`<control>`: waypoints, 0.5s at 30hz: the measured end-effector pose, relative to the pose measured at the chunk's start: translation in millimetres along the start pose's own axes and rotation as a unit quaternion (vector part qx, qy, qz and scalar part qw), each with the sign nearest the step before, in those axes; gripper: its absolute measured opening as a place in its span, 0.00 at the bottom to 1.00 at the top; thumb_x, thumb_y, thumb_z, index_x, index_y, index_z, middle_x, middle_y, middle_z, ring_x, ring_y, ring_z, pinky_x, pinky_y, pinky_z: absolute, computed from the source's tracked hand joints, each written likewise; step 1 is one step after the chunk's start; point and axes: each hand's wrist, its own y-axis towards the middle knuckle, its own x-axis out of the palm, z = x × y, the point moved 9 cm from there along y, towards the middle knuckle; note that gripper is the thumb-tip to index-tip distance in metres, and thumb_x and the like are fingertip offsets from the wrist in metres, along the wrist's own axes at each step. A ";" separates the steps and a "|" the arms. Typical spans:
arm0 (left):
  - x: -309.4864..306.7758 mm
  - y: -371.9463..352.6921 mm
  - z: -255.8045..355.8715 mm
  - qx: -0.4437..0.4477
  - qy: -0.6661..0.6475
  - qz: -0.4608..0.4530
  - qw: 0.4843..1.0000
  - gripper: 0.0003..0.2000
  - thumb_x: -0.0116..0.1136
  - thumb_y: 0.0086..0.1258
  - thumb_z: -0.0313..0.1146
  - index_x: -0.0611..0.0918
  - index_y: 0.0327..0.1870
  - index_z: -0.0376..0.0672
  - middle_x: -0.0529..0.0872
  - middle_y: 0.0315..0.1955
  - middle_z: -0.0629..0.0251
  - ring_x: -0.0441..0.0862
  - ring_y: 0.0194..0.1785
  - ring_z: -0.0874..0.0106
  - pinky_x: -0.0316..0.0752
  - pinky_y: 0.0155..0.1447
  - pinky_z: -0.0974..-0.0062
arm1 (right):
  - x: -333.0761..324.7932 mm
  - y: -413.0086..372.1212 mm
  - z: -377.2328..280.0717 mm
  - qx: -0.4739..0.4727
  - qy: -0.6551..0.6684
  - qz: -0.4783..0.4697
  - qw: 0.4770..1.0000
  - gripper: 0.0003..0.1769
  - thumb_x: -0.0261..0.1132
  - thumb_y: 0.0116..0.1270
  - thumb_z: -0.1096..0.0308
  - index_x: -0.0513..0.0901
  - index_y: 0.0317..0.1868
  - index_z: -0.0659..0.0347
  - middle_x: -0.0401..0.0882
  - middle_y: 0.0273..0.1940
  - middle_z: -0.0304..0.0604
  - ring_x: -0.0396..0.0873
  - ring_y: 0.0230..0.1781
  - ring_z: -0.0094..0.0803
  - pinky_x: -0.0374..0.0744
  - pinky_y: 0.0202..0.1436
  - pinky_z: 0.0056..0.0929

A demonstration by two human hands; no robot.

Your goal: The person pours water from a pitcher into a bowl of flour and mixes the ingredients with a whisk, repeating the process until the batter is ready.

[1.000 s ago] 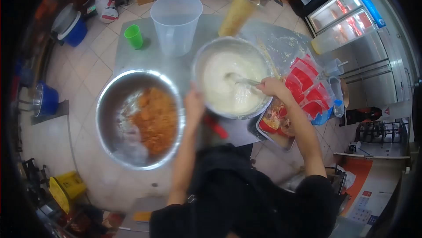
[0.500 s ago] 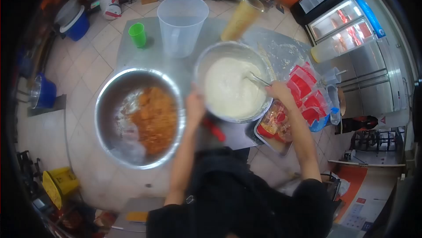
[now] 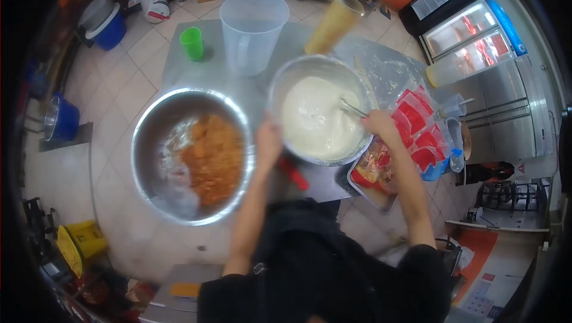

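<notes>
A metal mixing bowl [image 3: 277, 87] of pale, creamy batter [image 3: 316, 114] stands between my hands. My right hand [image 3: 379, 125] is closed around the handle of a metal utensil [image 3: 353, 108] whose head is sunk in the batter, so its kind is hidden. At the bowl's left side, my left hand [image 3: 269, 141] grips the rim, somewhat blurred. Left of it is a larger steel basin [image 3: 143, 174] with orange-brown food [image 3: 214, 162] and a whitish, see-through patch inside. A red handle [image 3: 294, 175] lies just below the batter bowl.
Behind the bowls stand a clear plastic pitcher [image 3: 253, 37], a green cup [image 3: 192, 43] and a tall yellowish container [image 3: 333, 25]. To the right are red-and-clear plastic packets [image 3: 417, 123] and a metal tray [image 3: 384, 204] of food. Flour-like residue marks the table [image 3: 387, 75].
The whole view has shifted slightly, with things sitting a little further right. The utensil's handle has moved little relative to the bowl, and the batter's surface pattern differs. Both hands keep their places.
</notes>
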 end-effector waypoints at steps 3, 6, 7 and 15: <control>-3.8 -1.2 8.6 0.003 0.017 0.004 1.000 0.26 0.52 0.61 0.25 0.63 0.62 0.33 0.79 0.28 0.44 0.78 0.31 0.54 0.71 0.38 0.66 | 20.4 -27.7 -38.4 -0.062 0.082 -0.076 0.992 0.23 0.58 0.55 0.50 0.82 0.41 0.61 0.80 0.39 0.56 0.79 0.41 0.50 0.76 0.46 0.41; -4.6 2.2 2.8 0.001 0.017 0.013 1.000 0.25 0.52 0.61 0.26 0.64 0.61 0.32 0.79 0.28 0.44 0.78 0.31 0.54 0.71 0.38 0.66 | 22.6 -63.8 -51.9 -0.154 0.042 -0.148 0.976 0.23 0.58 0.55 0.51 0.82 0.42 0.60 0.80 0.39 0.56 0.79 0.41 0.50 0.76 0.46 0.41; -2.6 2.1 1.2 0.005 0.009 0.015 1.000 0.25 0.52 0.61 0.26 0.65 0.61 0.32 0.79 0.29 0.44 0.78 0.32 0.55 0.71 0.39 0.66 | 16.0 -71.2 -36.3 -0.148 0.004 -0.169 0.974 0.22 0.57 0.55 0.52 0.82 0.42 0.61 0.80 0.39 0.56 0.79 0.41 0.50 0.76 0.47 0.41; -3.4 0.6 7.2 0.004 0.009 0.006 1.000 0.24 0.53 0.61 0.27 0.66 0.60 0.32 0.78 0.26 0.45 0.77 0.30 0.55 0.71 0.37 0.66 | 19.1 -64.8 -32.1 -0.071 0.056 -0.069 0.994 0.21 0.54 0.57 0.55 0.81 0.39 0.64 0.79 0.40 0.57 0.78 0.43 0.50 0.75 0.48 0.41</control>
